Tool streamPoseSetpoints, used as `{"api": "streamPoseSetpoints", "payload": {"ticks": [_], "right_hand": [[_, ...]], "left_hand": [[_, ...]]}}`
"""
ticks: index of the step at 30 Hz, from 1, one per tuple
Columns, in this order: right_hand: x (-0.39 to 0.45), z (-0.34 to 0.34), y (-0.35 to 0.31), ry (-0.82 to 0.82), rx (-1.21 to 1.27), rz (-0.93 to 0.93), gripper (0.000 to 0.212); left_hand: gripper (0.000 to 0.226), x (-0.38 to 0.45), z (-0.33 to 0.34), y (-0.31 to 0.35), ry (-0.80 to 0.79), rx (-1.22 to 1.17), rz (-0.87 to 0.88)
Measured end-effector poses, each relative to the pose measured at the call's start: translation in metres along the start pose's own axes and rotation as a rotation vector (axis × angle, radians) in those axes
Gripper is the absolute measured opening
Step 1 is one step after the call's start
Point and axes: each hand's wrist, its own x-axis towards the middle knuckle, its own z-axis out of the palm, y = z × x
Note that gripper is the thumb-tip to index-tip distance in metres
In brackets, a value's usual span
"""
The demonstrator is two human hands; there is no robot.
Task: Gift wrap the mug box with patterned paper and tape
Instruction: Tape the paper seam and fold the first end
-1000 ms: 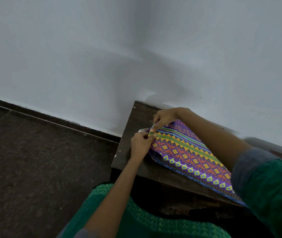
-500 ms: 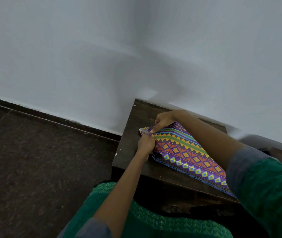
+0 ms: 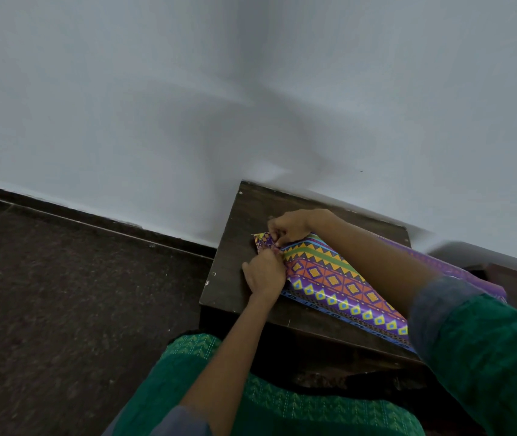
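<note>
While your left hand [image 3: 265, 273] and right hand [image 3: 288, 226] pinch the paper [image 3: 335, 278] end with curled fingers on the desk [image 3: 235, 294], uneven pull risks tearing the fold; the box lies hidden.

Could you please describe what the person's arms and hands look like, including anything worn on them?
Both forearms are bare. The right sleeve is green with a grey-blue cuff, pushed up the arm; a grey-blue cuff shows on the left arm too. The left hand and right hand show no gloves; rings cannot be made out.
</note>
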Motion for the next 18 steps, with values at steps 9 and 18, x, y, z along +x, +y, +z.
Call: {"api": "streamPoseSetpoints", "payload": {"ticks": [9,18], "right_hand": [[0.0,0.003,0.0,0.021,-0.036,0.022,0.022],[-0.016,0.002,0.011,0.274,-0.276,0.435,0.094]], "left_hand": [[0.088,-0.05,0.01,-0.008,-0.313,-0.626,0.298],[0.097,-0.047,0.012,0.0,-0.227,-0.386,0.299]]}}
